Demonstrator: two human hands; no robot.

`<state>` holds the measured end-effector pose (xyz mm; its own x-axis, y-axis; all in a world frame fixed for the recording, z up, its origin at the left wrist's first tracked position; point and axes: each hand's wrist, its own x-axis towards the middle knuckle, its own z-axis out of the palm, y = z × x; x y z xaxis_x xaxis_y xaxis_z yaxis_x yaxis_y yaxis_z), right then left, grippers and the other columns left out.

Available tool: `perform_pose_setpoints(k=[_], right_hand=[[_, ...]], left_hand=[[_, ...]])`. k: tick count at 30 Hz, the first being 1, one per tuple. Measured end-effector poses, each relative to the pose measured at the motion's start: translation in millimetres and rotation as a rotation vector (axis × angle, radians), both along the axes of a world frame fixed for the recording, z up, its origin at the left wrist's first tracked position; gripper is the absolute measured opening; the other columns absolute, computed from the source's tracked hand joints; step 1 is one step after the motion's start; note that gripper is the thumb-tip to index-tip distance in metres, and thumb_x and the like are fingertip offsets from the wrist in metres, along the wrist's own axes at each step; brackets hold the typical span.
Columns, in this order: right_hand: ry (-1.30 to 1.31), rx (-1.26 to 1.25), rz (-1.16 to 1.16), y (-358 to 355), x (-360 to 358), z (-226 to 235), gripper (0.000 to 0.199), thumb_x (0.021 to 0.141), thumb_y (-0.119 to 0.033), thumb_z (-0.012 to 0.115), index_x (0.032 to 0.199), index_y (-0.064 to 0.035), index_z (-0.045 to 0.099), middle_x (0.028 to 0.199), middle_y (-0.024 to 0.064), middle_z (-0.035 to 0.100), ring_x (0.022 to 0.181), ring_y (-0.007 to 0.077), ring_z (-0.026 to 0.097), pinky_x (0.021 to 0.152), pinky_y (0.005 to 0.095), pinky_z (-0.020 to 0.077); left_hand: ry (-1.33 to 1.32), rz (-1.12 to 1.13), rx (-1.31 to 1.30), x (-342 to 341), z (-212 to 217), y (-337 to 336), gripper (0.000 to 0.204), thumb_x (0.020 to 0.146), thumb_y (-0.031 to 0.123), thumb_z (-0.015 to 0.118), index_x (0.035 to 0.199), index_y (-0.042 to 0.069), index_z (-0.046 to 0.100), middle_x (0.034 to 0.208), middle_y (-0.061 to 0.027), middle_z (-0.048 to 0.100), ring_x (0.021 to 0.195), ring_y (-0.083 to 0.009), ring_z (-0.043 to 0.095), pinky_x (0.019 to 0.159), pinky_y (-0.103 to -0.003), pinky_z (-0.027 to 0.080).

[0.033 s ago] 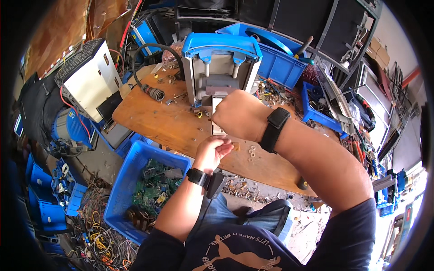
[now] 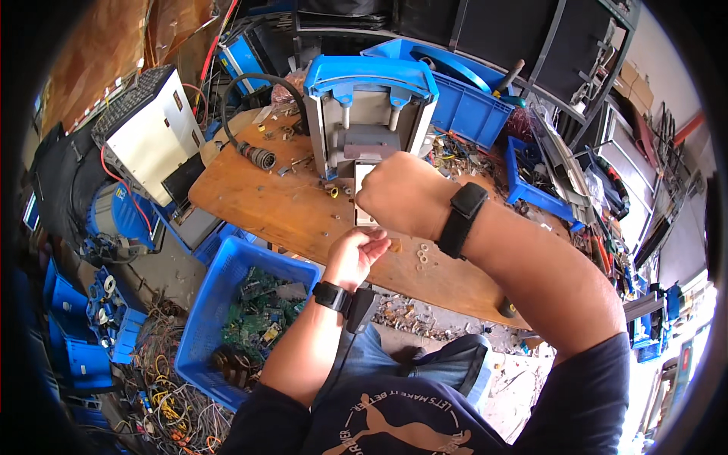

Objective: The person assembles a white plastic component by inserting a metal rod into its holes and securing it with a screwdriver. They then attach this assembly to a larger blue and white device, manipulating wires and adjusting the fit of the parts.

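My right hand (image 2: pixel 403 194) is closed in a fist over a narrow light-coloured plate (image 2: pixel 365 221) at the front of a blue-topped grey bench machine (image 2: pixel 371 74). The back of the hand hides whatever the fingers hold. Just below and to the left, my left hand (image 2: pixel 352 259) has its fingers curled toward the thumb, close to the plate's near end. What lies in that pinch, if anything, is too small to make out. A small amber piece (image 2: pixel 396 246) shows beside its fingertips. Several pale rings (image 2: pixel 423 256) lie on the wooden table (image 2: pixel 250 199) to the right.
A thick black cable with a round connector (image 2: pixel 262 158) lies at the table's left. Below it stands a blue crate (image 2: pixel 196 334) of green circuit boards (image 2: pixel 258 311). Another blue crate (image 2: pixel 470 114) and scattered metal bits (image 2: pixel 455 155) are behind right. Tangled wires (image 2: pixel 163 379) cover the floor.
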<state>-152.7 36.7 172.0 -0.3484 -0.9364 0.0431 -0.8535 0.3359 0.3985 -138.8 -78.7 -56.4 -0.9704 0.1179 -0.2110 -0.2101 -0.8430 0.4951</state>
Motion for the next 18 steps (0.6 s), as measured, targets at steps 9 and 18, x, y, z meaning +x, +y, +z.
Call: perform_pose_setpoints(k=[9, 18], right_hand=[[-0.079, -0.375, -0.079, 66, 39, -47, 0.005, 0.072, -0.011, 0.059, 0.075, -0.0082, 0.061, 0.069, 0.0071, 0.059, 0.066, 0.0280, 0.064, 0.056, 0.0399, 0.0506], [-0.158, -0.819, -0.429, 131, 86, -116, 0.007, 0.077, -0.012, 0.070, 0.082, -0.0090, 0.067, 0.068, 0.0090, 0.061, 0.064, 0.0300, 0.062, 0.058, 0.0400, 0.0499]], left_hand=[[-0.082, -0.217, 0.131, 24, 25, 16, 0.040, 0.098, 0.032, 0.048, 0.105, -0.004, 0.064, 0.080, -0.0115, 0.066, 0.072, -0.0245, 0.064, 0.065, -0.033, 0.051], [0.046, -0.403, -0.037, 37, 19, 43, 0.017, 0.097, 0.017, 0.055, 0.104, 0.004, 0.063, 0.076, -0.0050, 0.063, 0.062, -0.0167, 0.057, 0.054, -0.028, 0.043]])
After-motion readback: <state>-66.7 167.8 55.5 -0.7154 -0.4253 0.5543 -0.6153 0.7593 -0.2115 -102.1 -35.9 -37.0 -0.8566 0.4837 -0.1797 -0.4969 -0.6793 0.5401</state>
